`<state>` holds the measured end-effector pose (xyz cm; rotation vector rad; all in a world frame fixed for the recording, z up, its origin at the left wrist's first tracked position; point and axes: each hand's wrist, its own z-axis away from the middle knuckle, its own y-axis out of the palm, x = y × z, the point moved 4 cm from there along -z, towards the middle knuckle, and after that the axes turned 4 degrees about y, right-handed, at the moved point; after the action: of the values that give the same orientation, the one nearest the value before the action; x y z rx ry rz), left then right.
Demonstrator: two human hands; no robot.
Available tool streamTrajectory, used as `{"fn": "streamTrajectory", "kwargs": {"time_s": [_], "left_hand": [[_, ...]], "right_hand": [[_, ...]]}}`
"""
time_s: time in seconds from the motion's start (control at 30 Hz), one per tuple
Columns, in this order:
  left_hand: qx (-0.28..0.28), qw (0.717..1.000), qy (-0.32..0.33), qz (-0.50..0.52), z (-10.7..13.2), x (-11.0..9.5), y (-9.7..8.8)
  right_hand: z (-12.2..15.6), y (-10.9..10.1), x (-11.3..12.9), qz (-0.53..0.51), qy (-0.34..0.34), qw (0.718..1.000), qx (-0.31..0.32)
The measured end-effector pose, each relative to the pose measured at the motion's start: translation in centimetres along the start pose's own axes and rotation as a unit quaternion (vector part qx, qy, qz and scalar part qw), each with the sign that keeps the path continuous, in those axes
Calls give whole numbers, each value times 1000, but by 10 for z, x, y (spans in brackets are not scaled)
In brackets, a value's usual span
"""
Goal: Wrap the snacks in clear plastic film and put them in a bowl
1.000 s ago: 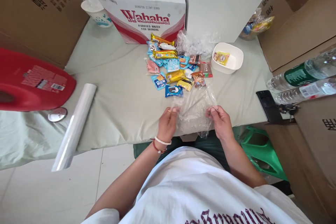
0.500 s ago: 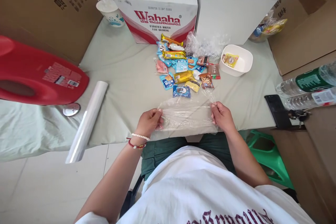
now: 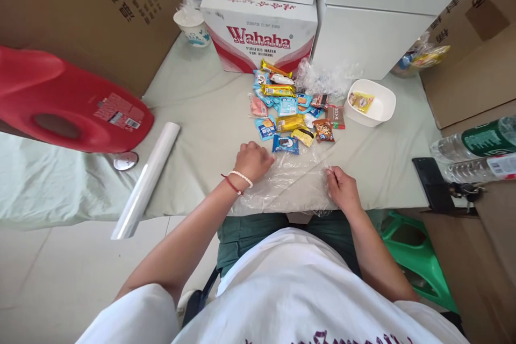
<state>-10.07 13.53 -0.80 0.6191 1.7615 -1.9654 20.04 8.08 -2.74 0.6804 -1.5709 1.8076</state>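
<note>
A clear sheet of plastic film lies flat on the pale green cloth at the near edge. My left hand rests on the sheet's far left corner, its fingers curled down against it. My right hand pinches the sheet's right edge. Just beyond the sheet lies a heap of small wrapped snacks, the nearest a blue cookie packet.
A roll of clear film lies to the left beside a red jug and its round cap. A white bowl holds a yellow packet. Crumpled plastic, a Wahaha carton, a paper cup, a phone and water bottles stand around.
The sheet, held bunched and then stretched taut between both hands, now lies spread flat on the cloth. My left hand has moved forward to its far left corner.
</note>
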Motion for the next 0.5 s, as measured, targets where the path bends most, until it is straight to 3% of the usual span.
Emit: {"fn": "streamTrajectory", "kwargs": {"time_s": [0.1, 0.27, 0.4, 0.5], "left_hand": [[20, 998, 22, 62, -8, -4, 8], [-30, 990, -55, 124, -2, 11, 3], [-20, 1000, 20, 4, 7, 0, 13], [-25, 997, 41, 63, 11, -8, 20]], "right_hand": [[7, -4, -6, -10, 1, 1000, -19], [20, -7, -15, -32, -33, 997, -54], [20, -5, -8, 1, -83, 995, -63], [20, -6, -6, 3, -89, 994, -63]]}}
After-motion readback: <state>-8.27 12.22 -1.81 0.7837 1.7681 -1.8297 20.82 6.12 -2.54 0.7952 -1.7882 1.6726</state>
